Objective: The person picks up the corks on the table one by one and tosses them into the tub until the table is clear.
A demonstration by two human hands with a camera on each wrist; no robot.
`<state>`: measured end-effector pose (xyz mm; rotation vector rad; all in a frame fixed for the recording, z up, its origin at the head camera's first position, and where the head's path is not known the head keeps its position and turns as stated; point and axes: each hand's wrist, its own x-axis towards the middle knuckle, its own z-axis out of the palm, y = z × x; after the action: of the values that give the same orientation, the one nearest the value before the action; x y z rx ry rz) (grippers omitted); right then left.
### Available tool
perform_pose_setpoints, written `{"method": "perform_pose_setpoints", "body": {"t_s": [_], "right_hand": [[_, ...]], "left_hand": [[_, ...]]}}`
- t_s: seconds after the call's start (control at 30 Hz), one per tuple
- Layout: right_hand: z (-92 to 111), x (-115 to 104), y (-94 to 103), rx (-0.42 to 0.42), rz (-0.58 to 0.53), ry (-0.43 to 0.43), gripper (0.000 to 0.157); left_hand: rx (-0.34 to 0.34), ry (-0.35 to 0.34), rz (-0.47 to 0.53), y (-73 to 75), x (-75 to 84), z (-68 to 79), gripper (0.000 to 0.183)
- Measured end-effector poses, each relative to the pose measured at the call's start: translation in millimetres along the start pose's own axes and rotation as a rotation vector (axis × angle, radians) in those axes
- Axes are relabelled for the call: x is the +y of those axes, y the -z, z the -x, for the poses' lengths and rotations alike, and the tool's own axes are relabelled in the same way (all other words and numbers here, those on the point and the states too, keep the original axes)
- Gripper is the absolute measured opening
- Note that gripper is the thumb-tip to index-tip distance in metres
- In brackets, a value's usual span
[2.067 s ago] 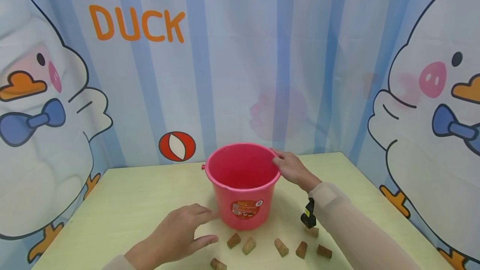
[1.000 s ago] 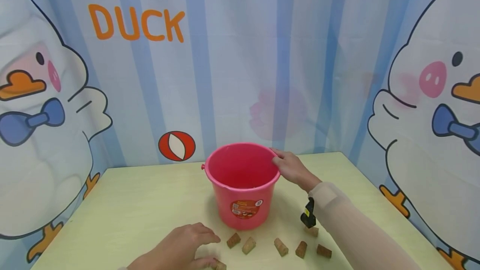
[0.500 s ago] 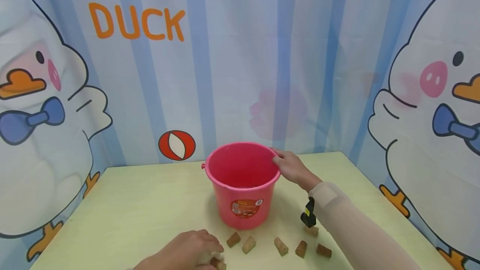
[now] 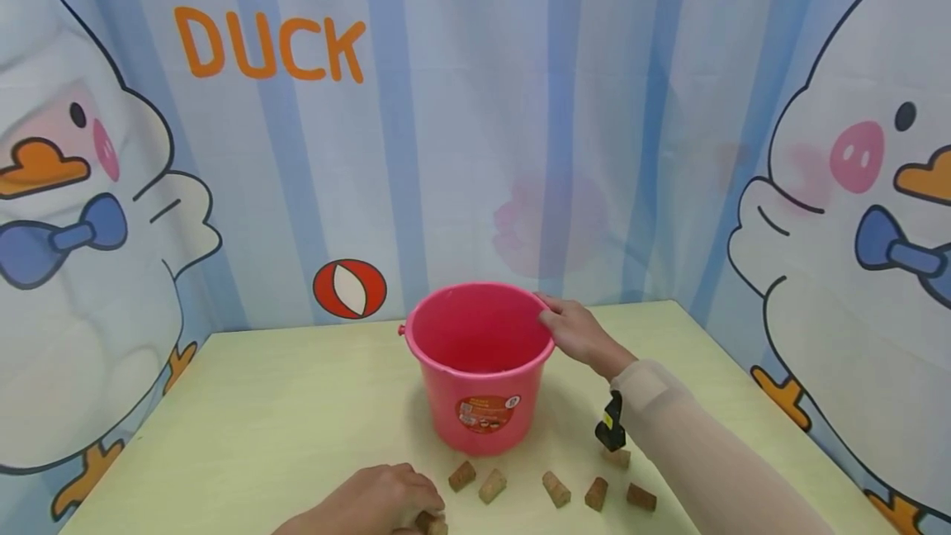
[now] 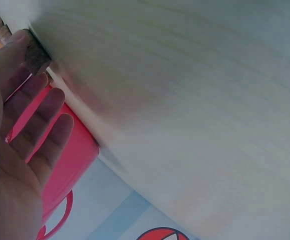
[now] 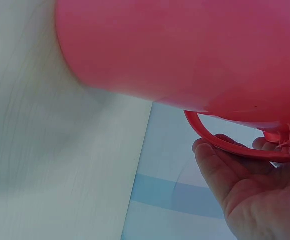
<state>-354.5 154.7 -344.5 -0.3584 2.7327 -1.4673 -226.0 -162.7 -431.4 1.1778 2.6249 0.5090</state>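
Observation:
A pink bucket stands upright on the table, an orange-red label on its front. My right hand grips its right rim, and the right wrist view shows the fingers curled round the red bucket handle as well. At the bottom of the head view, my left hand pinches a brown cork between thumb and index finger, close to the tabletop. Its other fingers are loosely extended in the left wrist view. The bucket's inside bottom is largely hidden by its front wall.
Several more corks lie in front of the bucket, among them a dark cork, a pale cork and a reddish cork. The pale yellow table ends at a duck-print curtain behind and on both sides.
My left hand has come down from beside the bucket toward the near cork, and its thumb and fingers have closed on it. The right hand and bucket have stayed put.

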Motion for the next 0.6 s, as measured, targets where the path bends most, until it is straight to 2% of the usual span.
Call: {"method": "perform_pose_setpoints", "body": {"t_s": [0.6], "right_hand": [[0.3,-0.1,-0.2,0.009,0.004,-0.006,0.055]], "left_hand": [[-0.025,0.017,-0.005,-4.4,0.5,-4.7,0.023]]}}
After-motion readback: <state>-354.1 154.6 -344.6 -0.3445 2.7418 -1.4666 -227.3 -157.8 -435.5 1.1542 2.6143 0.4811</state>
